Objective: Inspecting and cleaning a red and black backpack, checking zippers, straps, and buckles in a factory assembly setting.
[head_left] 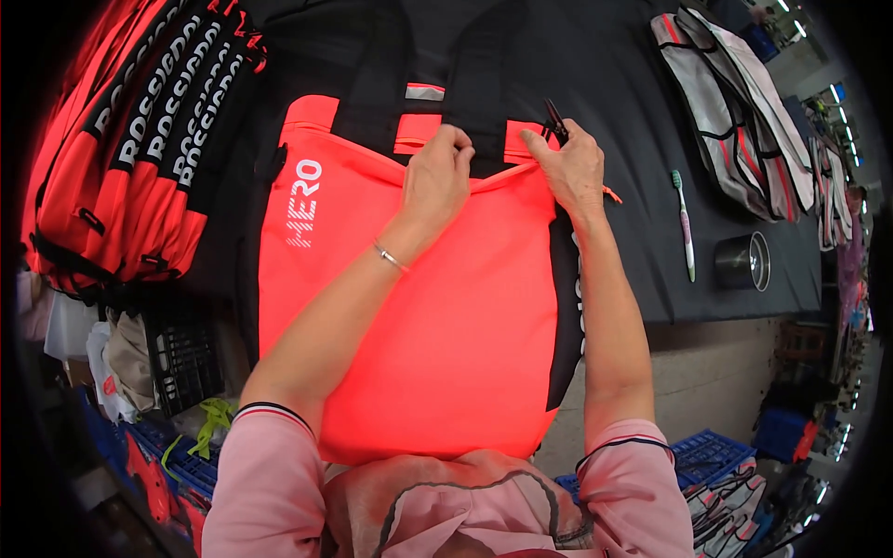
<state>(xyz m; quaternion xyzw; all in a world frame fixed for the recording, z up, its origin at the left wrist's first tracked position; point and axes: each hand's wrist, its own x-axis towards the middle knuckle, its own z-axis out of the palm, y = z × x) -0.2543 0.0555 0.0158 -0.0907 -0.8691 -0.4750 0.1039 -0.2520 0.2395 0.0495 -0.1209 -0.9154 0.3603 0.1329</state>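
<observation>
A bright coral-red backpack [437, 344] with black sides lies flat before me, its black shoulder straps [372, 74] running away from me. My left hand [437, 177] is closed over the middle of the top edge, beside a strap. Whatever its curled fingers pinch is hidden. At the top right corner my right hand [572, 167] is closed around small dark snips [555, 121], whose two slim prongs point up and away. Its thumb rests by the red top panel. Just beside the right wrist, a short red cord [611, 194] sticks out.
Several similar red and black backpacks [139, 149] stand stacked at left. On the dark-covered table [595, 56] to the right are grey-white bags with black edging [730, 121], a toothbrush [685, 223] and a metal cup [742, 260]. Below are a black crate [186, 363] and a blue crate [712, 456].
</observation>
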